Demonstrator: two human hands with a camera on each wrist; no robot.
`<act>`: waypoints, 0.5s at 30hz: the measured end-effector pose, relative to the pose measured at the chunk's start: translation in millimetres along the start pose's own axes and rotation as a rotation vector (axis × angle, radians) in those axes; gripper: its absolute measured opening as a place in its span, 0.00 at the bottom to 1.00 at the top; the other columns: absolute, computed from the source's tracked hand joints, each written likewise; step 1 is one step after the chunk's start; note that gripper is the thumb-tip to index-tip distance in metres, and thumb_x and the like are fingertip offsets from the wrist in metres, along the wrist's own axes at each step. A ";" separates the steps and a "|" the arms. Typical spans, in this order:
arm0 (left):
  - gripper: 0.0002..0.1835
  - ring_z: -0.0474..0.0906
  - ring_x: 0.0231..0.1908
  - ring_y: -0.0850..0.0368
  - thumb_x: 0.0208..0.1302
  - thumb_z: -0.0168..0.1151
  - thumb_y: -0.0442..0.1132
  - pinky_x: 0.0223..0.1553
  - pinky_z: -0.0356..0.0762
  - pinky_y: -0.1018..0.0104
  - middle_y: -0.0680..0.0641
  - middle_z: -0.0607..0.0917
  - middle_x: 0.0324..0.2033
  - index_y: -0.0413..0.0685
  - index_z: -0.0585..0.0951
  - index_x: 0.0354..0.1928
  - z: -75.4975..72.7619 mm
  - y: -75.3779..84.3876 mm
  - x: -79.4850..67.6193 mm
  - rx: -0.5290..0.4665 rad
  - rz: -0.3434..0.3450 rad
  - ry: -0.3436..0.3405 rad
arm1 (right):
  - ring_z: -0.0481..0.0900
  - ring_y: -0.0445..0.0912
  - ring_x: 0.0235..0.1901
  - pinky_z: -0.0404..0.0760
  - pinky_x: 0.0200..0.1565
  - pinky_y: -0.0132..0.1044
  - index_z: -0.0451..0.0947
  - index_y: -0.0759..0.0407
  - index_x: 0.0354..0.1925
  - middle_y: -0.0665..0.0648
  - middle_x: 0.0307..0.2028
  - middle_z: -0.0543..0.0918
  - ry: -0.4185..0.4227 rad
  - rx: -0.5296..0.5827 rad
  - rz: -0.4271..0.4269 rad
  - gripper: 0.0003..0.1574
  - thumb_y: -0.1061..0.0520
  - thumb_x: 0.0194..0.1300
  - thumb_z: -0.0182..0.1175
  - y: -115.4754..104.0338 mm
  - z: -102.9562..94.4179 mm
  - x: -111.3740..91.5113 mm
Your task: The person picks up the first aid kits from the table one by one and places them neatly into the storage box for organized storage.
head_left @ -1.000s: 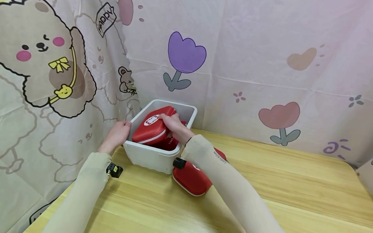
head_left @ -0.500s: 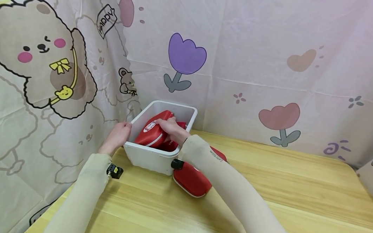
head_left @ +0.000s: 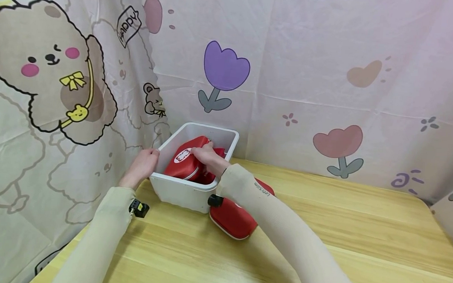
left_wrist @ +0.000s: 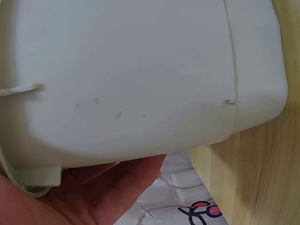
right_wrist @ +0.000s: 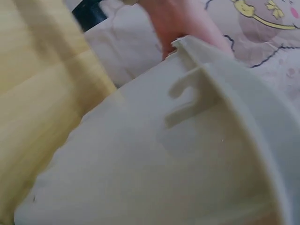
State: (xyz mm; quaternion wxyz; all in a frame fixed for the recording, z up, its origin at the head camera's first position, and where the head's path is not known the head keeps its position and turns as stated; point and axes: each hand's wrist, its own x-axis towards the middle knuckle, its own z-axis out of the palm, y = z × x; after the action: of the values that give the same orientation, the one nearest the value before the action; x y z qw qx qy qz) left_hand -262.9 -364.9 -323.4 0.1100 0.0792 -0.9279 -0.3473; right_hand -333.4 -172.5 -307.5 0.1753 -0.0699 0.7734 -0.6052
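Inside the white bin, the red first-aid case is clasped by the right hand (semi-rigid, light, probably); the bin's rim is gripped by the left hand

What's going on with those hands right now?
Left hand holds bin rim. Right hand grips red pouch inside bin. Second pouch beside bin, clear.
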 end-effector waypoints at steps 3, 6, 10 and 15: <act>0.26 0.71 0.37 0.43 0.77 0.29 0.46 0.37 0.67 0.56 0.39 0.73 0.30 0.34 0.73 0.36 -0.4 1.4 0.3 0.003 0.009 0.000 | 0.69 0.55 0.59 0.73 0.58 0.47 0.44 0.62 0.72 0.65 0.59 0.66 0.038 -0.107 -0.088 0.42 0.56 0.70 0.55 -1.1 -3.5 0.3; 0.28 0.72 0.39 0.42 0.77 0.29 0.46 0.39 0.67 0.55 0.36 0.76 0.35 0.31 0.76 0.42 -0.9 2.2 -0.1 -0.006 0.006 -0.005 | 0.64 0.55 0.63 0.68 0.63 0.49 0.42 0.61 0.73 0.64 0.63 0.63 0.074 -0.210 -0.176 0.43 0.54 0.71 0.54 -3.0 -9.0 -2.8; 0.29 0.72 0.41 0.42 0.77 0.28 0.47 0.42 0.68 0.54 0.33 0.77 0.43 0.30 0.76 0.48 -1.1 1.6 -1.4 -0.010 -0.005 -0.012 | 0.61 0.54 0.66 0.65 0.64 0.51 0.33 0.57 0.77 0.62 0.69 0.58 0.067 -0.302 -0.286 0.51 0.52 0.71 0.54 -4.0 -16.3 -11.9; 0.30 0.72 0.42 0.41 0.77 0.28 0.47 0.41 0.70 0.54 0.32 0.77 0.45 0.29 0.75 0.50 -0.8 1.5 -2.0 -0.013 -0.008 -0.018 | 0.58 0.53 0.69 0.60 0.67 0.49 0.40 0.57 0.78 0.58 0.73 0.57 0.071 -0.533 -0.434 0.49 0.47 0.71 0.55 -2.9 -24.7 -21.3</act>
State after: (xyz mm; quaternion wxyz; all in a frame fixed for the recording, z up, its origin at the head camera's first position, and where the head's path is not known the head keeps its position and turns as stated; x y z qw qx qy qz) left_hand -260.8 -363.8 -322.1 0.1007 0.0791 -0.9263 -0.3544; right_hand -322.8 -143.9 -295.6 -0.0092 -0.2549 0.8770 -0.4071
